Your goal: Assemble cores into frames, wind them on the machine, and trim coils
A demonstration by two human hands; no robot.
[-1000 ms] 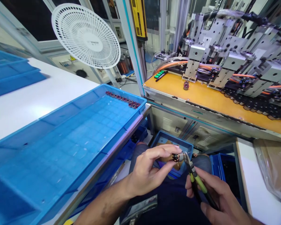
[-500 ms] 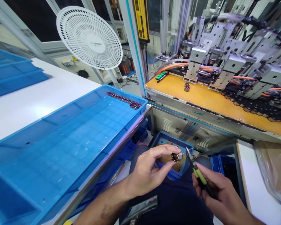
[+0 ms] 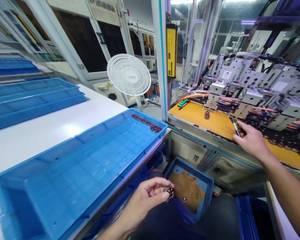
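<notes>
Low over my lap, my left hand (image 3: 150,198) pinches a small wound motor stator (image 3: 170,191) between thumb and fingertips; dark metal and copper windings show on it. My right hand (image 3: 252,138) is stretched out over the machine's orange-yellow platform (image 3: 190,115), its fingers on the handles of cutting pliers (image 3: 235,126) with black and yellow-green grips. The pliers' jaws point away from me, towards the machine's metal blocks. Left of them a single stator (image 3: 207,114) stands on the platform. Many dark stators (image 3: 282,141) are lined up beside my right wrist.
A long blue tray (image 3: 90,170) lies to my left, with a row of stators (image 3: 147,124) at its far end. Below my hands sits a blue bin (image 3: 209,190) with brown cardboard and a few small parts. A white fan (image 3: 129,75) stands behind; machine fixtures (image 3: 250,96) line the platform.
My right hand has carried the pliers from over my lap up to the platform. The left hand has lowered slightly and turned the stator. The view has tilted up and to the left.
</notes>
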